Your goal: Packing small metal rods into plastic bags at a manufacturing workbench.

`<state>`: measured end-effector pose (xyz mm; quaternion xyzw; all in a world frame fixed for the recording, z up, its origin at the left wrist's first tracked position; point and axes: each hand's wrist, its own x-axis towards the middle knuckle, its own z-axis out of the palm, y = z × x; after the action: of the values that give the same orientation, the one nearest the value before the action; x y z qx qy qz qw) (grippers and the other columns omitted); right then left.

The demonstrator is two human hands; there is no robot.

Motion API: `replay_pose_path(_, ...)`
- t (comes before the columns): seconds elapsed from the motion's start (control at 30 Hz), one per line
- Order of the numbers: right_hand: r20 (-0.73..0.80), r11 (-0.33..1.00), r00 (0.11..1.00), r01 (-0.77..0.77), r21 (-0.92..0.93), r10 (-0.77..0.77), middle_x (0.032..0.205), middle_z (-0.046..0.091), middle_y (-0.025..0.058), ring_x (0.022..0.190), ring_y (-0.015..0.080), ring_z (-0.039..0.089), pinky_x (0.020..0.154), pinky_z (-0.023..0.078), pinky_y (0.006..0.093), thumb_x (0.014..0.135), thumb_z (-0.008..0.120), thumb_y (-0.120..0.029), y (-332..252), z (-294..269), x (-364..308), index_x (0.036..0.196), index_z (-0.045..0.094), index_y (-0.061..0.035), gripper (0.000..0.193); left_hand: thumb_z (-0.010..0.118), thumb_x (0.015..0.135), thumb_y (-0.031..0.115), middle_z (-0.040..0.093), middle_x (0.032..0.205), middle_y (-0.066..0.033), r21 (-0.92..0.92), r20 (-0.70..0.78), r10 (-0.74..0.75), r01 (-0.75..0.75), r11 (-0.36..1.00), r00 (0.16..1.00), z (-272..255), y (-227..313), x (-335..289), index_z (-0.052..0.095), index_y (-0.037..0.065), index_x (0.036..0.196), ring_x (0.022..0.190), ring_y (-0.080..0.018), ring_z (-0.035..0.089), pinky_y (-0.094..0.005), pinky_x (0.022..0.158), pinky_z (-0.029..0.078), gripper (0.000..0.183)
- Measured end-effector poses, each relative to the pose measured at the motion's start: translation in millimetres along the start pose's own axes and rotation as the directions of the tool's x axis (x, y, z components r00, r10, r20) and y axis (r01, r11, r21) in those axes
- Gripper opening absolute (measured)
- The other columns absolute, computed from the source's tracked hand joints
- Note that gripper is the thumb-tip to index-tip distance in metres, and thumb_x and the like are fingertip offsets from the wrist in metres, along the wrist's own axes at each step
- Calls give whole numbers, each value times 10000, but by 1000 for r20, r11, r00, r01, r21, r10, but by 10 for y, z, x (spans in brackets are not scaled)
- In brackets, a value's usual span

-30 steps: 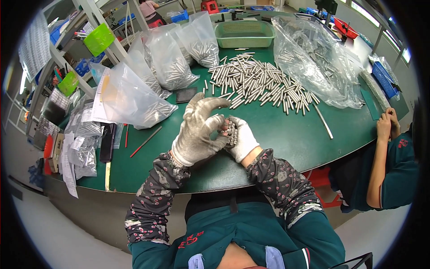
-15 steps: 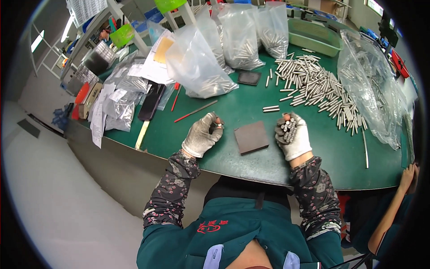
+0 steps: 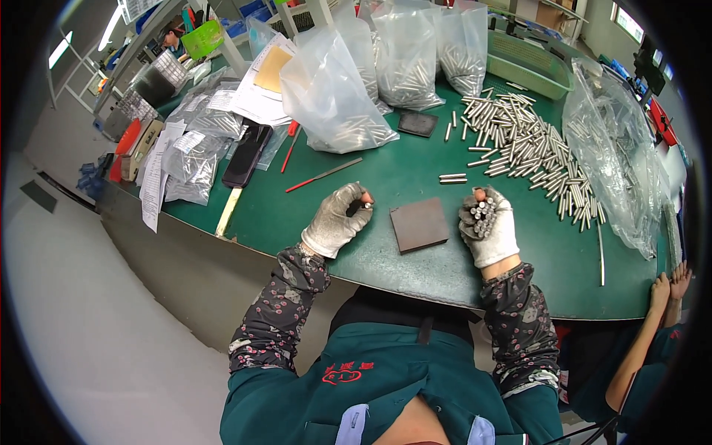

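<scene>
My left hand (image 3: 338, 220), in a greyish work glove with bare fingertips, is closed in a pinch. The bright end of one metal pin (image 3: 368, 205) shows at its fingertips. In my right hand (image 3: 489, 233), also gloved, a bundle of short metal pins (image 3: 483, 216) is gripped with the ends facing up. Between both hands, a flat grey-brown square block (image 3: 420, 224) lies on the green tabletop. Just beyond the right hand, loose pins (image 3: 452, 179) lie side by side. Farther off to the right spreads a large heap of pins (image 3: 519, 137).
Clear bags of pins (image 3: 406, 70) stand at the back near a green tray (image 3: 530, 65). Files with red handles (image 3: 319, 176), a phone (image 3: 247, 157) and papers (image 3: 157, 174) lie at left. A large plastic bag (image 3: 614, 148) and a co-worker's hands (image 3: 670, 285) are at right.
A pin end now shows at my left fingertips, where it was not visible before. My right hand keeps its bundle. The view has shifted slightly.
</scene>
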<state>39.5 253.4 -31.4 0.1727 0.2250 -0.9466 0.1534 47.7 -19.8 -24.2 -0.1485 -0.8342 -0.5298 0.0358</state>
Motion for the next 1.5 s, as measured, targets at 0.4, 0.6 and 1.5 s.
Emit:
replay_pose_path(0.4, 32, 999, 1000, 1, -38, 1, 660, 521, 13, 470, 138, 438, 379, 335, 245, 923, 493, -309, -37, -23, 37, 773, 523, -159, 214, 644, 805, 38, 526, 805, -26, 36, 8, 10, -10, 999, 1000, 16, 30, 79, 555, 23, 905, 732, -106, 503, -256, 687, 446, 135)
replay_pose_path(0.6, 189, 649, 865, 478, -591, -465, 703, 556, -4, 546, 77, 493, 487, 394, 211, 921, 541, -201, 74, 428, -233, 910, 585, -53, 155, 627, 811, 30, 482, 781, -24, 130, 44, 133, -137, 982, 990, -25, 96, 87, 526, 34, 879, 723, -124, 480, -276, 663, 428, 122)
replay_pose_path(1.5, 467, -400, 849, 528, -749, 246, 645, 645, 103, 516, 181, 612, 501, 492, 299, 837, 513, -253, 225, 2946, 1192, 838, 662, -18, 277, 603, 752, 88, 580, 722, -98, 827, 390, 544, -543, 149, 743, -1835, 915, 1033, 561, 81, 857, 718, -299, 575, -406, 658, 455, 114)
